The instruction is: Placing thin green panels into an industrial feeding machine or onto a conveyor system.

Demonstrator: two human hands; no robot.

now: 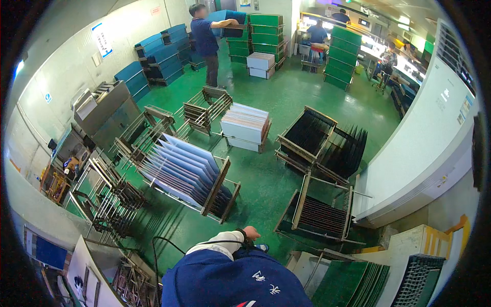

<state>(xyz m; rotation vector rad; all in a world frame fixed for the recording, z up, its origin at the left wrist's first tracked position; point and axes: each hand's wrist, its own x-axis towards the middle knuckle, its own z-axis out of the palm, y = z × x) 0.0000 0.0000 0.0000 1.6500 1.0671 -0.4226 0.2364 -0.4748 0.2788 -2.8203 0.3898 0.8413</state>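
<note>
My left hand point(251, 233) is held in front of my body, with a white sleeve point(220, 242) and a dark band point(240, 236) at the wrist. Its fingers are too small and partly hidden, so what they hold, if anything, cannot be made out. My right hand does not show. Ahead and to the left of the hand stands a metal rack point(219, 190) filled with upright pale-blue panels point(179, 158). A thin dark cord point(166, 239) loops beside my left arm.
Another rack of white panels point(244, 128) stands farther ahead. Dark slotted racks point(322, 209) are at right, before a white cabinet point(414, 138). Green panels point(353, 281) stand at lower right, bare frames point(107, 197) at left. A co-worker point(205, 43) handles a blue stack at the back.
</note>
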